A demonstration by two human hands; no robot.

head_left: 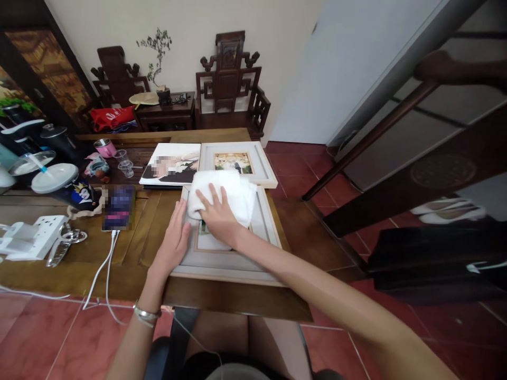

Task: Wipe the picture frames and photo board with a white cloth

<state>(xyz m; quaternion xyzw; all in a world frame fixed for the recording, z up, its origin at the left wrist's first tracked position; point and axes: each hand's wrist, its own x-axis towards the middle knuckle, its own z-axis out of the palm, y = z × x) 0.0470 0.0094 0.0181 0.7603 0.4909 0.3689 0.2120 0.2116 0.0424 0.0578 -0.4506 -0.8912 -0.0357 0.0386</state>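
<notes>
My right hand point(219, 214) presses down on a folded white cloth point(233, 184), its fingers spread over the top. Under the cloth lies a pale picture frame point(229, 266), flat at the near right end of the wooden table; cloth and hand hide most of its picture. My left hand point(176, 235) rests along the left edge of this frame, fingers stretched out and nothing held. Beyond it a second pale frame point(267, 169) holds a picture of people outdoors. To that frame's left lies a white-edged photo panel point(170, 161), its image partly blurred out.
At the left of the table point(150, 216) are a phone point(119, 208) on a white cable, a power strip point(43, 240), a clear hair claw point(65, 243), a lidded cup point(65, 182) and a pink mug point(104, 148). A dark wooden chair point(229, 79) stands behind.
</notes>
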